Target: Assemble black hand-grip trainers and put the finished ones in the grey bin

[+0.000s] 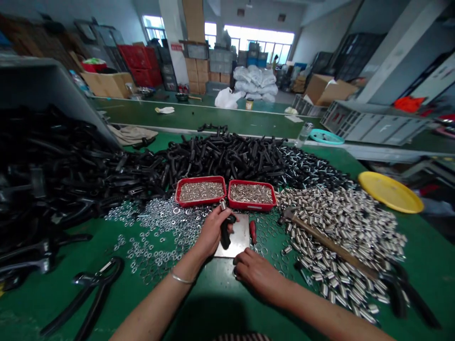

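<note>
My left hand (212, 231) is closed around a black curved handle part (225, 235), held above a flat metal plate (239, 239). A silver ribbed cylinder (222, 204) sticks up at the top of that hand. By the plate's lower right corner is my right hand (254, 272), its fingers curled down toward the green table. Something small and shiny shows at its fingertips, too small to name. Beside the plate lies a red-handled screwdriver (253, 232). Beyond it stand two red trays, the left tray (201, 204) and the right tray (252, 206), filled with small metal pins.
Loose washers (159, 222) spread left of the plate. Black handle parts (227, 154) are heaped behind the trays. To the right, a hammer (330, 244) lies across piled silver cylinders (341, 213). A pruner-like tool (97, 284) rests at front left; a yellow lid (391, 192) lies far right.
</note>
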### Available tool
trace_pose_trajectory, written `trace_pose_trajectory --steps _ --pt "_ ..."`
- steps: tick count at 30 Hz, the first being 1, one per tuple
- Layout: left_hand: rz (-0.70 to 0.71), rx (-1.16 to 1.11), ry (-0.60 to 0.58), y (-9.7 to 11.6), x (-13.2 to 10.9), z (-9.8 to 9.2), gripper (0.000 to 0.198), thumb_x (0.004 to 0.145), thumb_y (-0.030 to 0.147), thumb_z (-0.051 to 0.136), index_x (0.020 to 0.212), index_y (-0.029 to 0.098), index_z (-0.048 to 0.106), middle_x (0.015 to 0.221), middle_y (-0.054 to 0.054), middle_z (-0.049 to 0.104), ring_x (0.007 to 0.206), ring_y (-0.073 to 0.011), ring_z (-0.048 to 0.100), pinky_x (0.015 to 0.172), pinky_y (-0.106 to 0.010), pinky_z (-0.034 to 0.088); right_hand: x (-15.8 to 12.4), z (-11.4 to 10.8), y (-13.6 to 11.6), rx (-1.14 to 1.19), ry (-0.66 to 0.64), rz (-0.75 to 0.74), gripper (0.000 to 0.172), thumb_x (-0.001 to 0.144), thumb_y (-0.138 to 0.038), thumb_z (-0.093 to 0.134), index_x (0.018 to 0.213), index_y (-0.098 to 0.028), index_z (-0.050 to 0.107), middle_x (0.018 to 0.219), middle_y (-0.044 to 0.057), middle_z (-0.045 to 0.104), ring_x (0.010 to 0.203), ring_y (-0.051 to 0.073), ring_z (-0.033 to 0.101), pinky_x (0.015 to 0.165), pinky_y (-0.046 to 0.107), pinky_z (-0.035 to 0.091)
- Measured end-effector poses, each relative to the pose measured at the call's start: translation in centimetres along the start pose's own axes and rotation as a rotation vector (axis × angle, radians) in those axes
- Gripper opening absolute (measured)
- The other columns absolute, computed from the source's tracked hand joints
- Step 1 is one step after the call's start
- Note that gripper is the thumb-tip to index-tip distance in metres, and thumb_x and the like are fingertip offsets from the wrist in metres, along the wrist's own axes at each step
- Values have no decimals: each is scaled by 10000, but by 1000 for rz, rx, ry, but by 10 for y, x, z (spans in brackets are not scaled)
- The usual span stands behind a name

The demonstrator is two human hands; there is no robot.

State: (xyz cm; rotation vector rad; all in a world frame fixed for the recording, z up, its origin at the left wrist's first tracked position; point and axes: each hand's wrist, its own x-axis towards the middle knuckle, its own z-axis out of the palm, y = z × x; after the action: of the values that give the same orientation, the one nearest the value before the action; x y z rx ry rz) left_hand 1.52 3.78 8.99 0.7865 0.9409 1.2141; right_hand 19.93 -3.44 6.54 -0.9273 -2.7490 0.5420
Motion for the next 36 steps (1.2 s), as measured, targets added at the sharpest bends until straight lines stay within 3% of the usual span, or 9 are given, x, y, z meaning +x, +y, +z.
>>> trace_pose_trajectory --steps 5,7,11,15,20,25,29,32,36 --pt "173 186 80 -7 1 10 313 914 502 573 922 190 595 853 -30 666 717 -131 573 679 -238 459 20 -37 21 644 509 399 113 966 -316 547 991 -222 605 980 55 659 935 213 626 856 380 517" --pt "246 307 85 -9 0 10 308 939 489 536 921 195 625 901 -37 667 828 -160 595 799 -270 465 31 -46 30 947 600 572 212 928 -376 609 1076 -225 618 923 38 675 845 203 658 789 369 547" --pt "312 438 90 -15 -1 6 254 957 443 518 973 211 620 946 -40 656 926 -193 590 900 -303 430 52 -45 36 1478 481 625 284 857 -392 718 1028 -168 686 872 51 707 730 149 667 746 309 575" --pt "332 505 92 -19 0 2 226 951 425 526 965 216 609 950 -48 646 936 -211 576 911 -321 418 59 -38 32 1653 348 657 271 814 -403 771 909 -163 688 849 61 719 660 127 648 684 283 588" --pt "319 499 114 -18 1 3 219 965 414 500 966 213 587 957 -48 643 934 -209 584 891 -311 415 58 -32 27 1438 463 588 301 789 -410 779 968 -194 667 856 25 701 724 152 669 744 326 586" --pt "306 487 79 -9 -2 7 211 966 395 501 983 211 603 984 -52 654 961 -208 593 899 -302 416 53 -26 32 638 645 356 190 851 -342 709 1023 -261 703 1036 67 715 954 243 666 911 440 531" --pt "258 432 60 -3 -3 8 216 940 401 548 1002 214 637 973 -43 670 954 -203 601 896 -290 418 50 -28 32 334 563 255 282 947 -318 584 1216 -294 665 1132 87 719 1050 266 653 964 459 494" --pt "188 380 85 -2 -2 6 249 912 444 585 967 210 652 928 -34 674 904 -196 602 843 -277 431 44 -36 32 288 384 247 391 992 -349 507 1376 -294 550 1248 82 684 1087 245 653 952 412 499" --pt "136 352 65 3 3 0 310 923 505 546 929 207 631 865 -23 666 814 -173 602 758 -260 453 23 -65 72 198 260 326 384 979 -388 516 1342 -266 547 1161 65 700 986 219 662 878 365 510"
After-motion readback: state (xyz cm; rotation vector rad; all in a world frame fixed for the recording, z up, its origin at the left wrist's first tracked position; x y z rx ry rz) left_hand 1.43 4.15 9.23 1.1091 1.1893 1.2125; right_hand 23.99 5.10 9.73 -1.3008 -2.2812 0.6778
